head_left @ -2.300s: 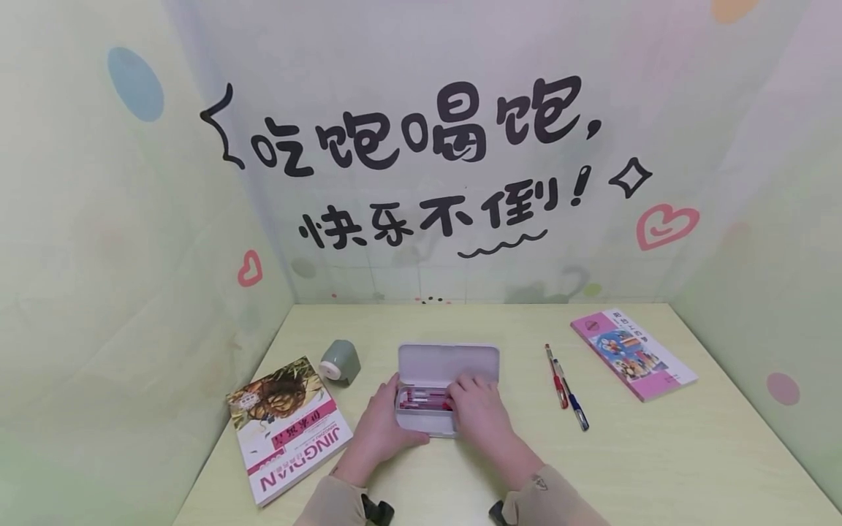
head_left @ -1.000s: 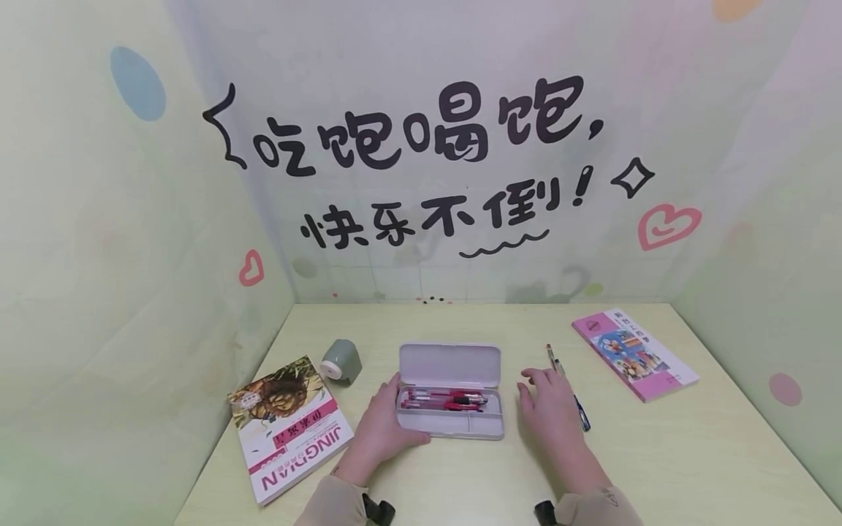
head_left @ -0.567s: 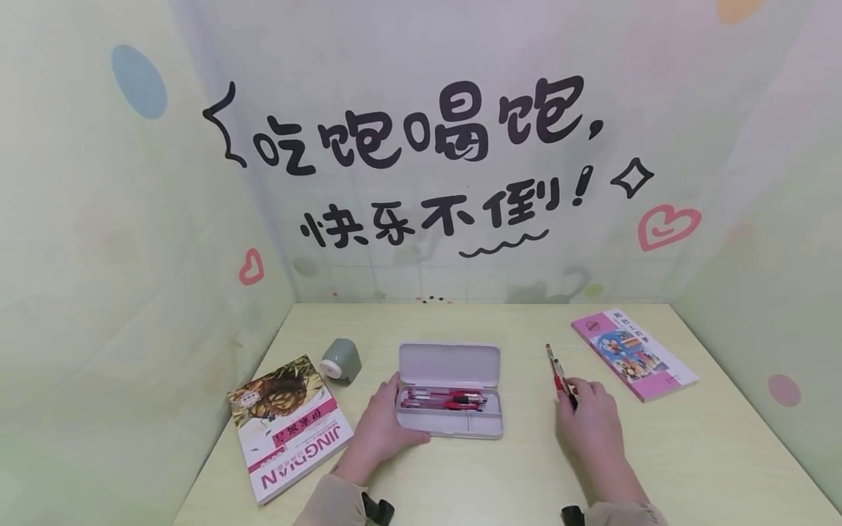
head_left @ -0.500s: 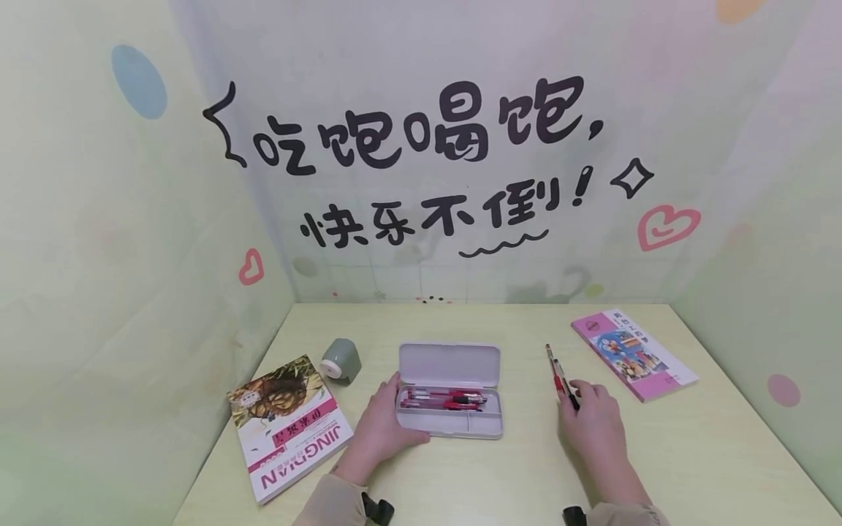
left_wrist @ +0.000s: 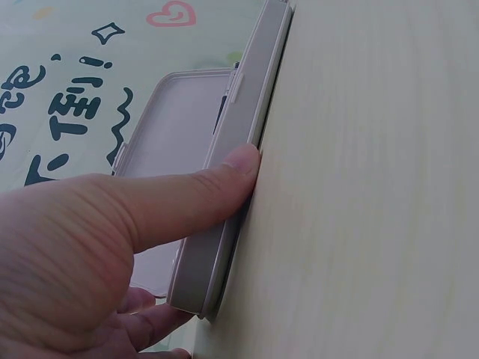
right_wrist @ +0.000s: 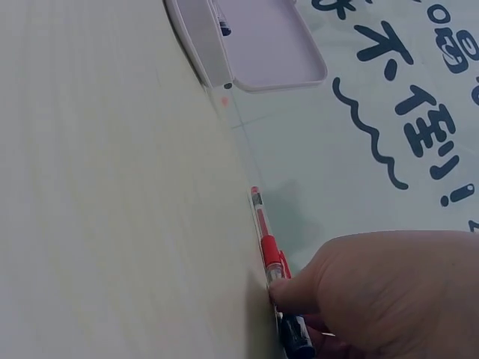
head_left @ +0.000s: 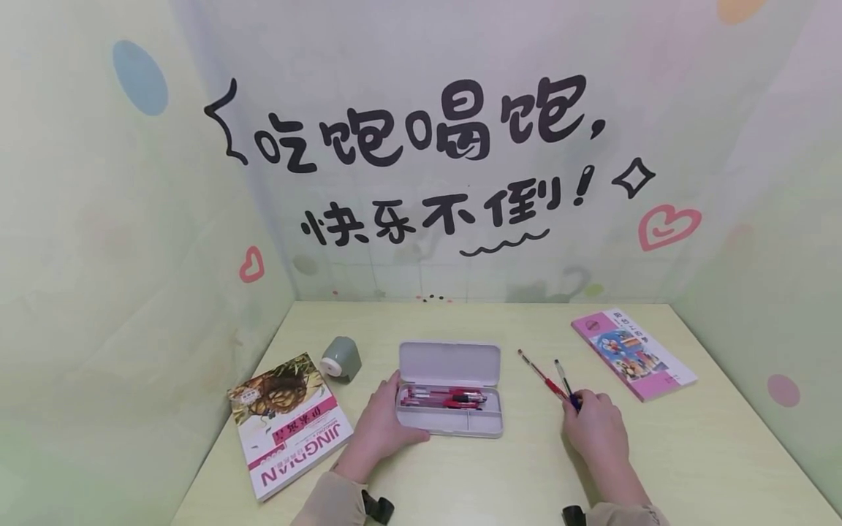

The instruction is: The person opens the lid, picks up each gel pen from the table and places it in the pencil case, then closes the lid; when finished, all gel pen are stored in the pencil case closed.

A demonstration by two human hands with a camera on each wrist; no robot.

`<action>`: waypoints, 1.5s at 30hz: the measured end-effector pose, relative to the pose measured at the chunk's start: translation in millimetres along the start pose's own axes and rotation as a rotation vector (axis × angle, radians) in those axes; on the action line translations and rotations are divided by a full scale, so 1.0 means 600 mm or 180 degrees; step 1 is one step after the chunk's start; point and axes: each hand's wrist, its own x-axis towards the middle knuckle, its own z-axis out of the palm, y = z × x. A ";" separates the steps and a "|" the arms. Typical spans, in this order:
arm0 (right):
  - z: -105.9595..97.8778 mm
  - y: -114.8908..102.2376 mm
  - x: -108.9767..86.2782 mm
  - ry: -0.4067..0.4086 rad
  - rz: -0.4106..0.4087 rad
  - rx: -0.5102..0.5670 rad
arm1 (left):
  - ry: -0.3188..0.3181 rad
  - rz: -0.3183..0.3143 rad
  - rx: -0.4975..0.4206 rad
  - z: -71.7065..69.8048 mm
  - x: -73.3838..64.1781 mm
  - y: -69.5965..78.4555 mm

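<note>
A pale lilac pencil case lies on the table with its lid raised at the back. Several red pens fill its rear compartment. My left hand grips the case's left end; in the left wrist view the thumb presses along the front wall and the fingers go round the end. To the right, my right hand pinches a red gel pen and a blue gel pen near their capped ends. Their other ends point away and fan apart. The right wrist view shows the dark blue cap below the thumb.
A grey-green pencil sharpener stands left of the case, beside a thick book with a brown picture cover. A pink book lies at the back right. Printed walls enclose the wooden table on three sides.
My right hand left the pencil case, moved right to the two pens and took hold of them. The red pen's far end has swung left, away from the blue one. My left hand stayed put.
</note>
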 end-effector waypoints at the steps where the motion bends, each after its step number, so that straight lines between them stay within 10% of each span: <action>1: 0.000 0.000 0.001 -0.0024 0.0027 0.0015 | -0.0001 0.0001 0.0006 -0.001 0.000 0.000; 25: -0.015 -0.017 0.000 0.0072 0.0135 0.0194 | -0.0023 -0.0028 0.0032 0.003 0.004 -0.005; 45: 0.045 -0.144 -0.013 0.1232 -0.1465 0.0317 | -0.0029 -0.0047 0.0013 0.000 0.003 -0.002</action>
